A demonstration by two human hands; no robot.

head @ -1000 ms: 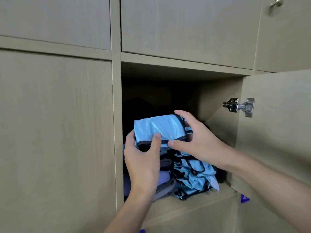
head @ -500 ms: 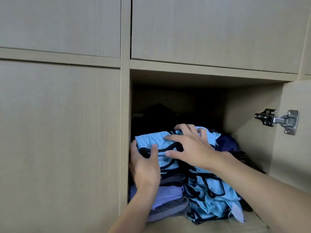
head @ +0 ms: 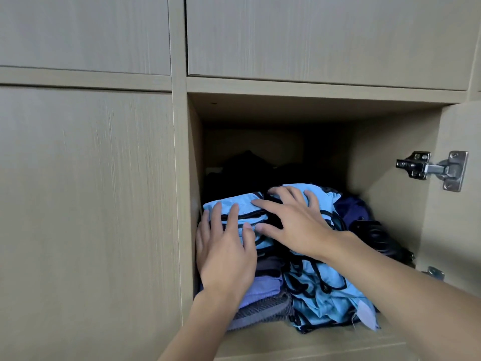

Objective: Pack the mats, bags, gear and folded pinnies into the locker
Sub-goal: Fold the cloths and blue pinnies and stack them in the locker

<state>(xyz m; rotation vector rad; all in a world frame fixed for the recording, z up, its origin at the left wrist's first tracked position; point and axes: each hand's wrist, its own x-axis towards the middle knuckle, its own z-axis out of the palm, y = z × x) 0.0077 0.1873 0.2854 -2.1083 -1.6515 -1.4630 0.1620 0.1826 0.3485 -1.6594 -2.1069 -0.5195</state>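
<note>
Left hand (head: 226,254): open, fingers straight and slightly spread, palm down. Fingertips lie on the top pinny (head: 242,208), a folded light-blue piece with black trim. The palm covers its front edge and the left end of the layers below. Thumb tip sits close to the right thumb. Nothing gripped.

Right hand (head: 294,222): also open, fingers splayed wide, flat on the cloth. Index finger reaches left onto the top pinny. The other fingertips sit on a second blue fold (head: 320,194) behind it, further right. Thumb points left, low, on blue cloth. No pinch, no curl round anything.

Locker (head: 385,178): one open bay, door (head: 458,243) swung out at right, hinge (head: 432,169) on its upper part, lower fitting (head: 434,273) partly visible. Contents:
- Front left, bottom up: grey fold (head: 263,310), purple fold (head: 260,287), a darker layer, then the top pinny under both hands.
- Front right: loose pinnies (head: 325,290), blue with black edging, bunched, hanging to the bay floor, one corner near the front lip.
- Right, behind those: navy bag (head: 351,208), and black gear (head: 377,235) by the right wall. Can't tell what kind.
- Back: dark heap (head: 247,165), too dim to identify.

Neighbouring doors (head: 86,204) are closed.
</note>
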